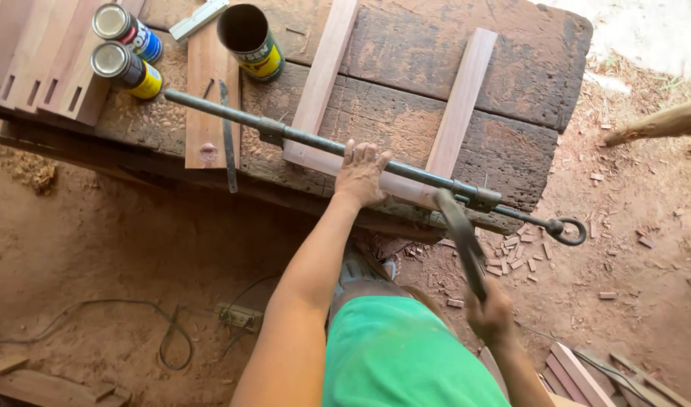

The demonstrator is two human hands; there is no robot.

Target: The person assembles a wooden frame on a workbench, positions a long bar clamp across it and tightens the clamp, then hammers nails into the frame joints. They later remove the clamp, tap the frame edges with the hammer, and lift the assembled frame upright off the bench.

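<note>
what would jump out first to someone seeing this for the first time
A long metal bar clamp runs slantwise across the worn wooden workbench, squeezing a pale wooden frame. The left hand presses flat on the bar at mid-bench, while the right hand grips a hammer whose head is up by the clamp's screw end. Three tins stand at the top left.

Three cans (127, 51) on workbench (511, 68); slotted boards (40, 56) at left; cable (164, 332) on dirt floor.
</note>
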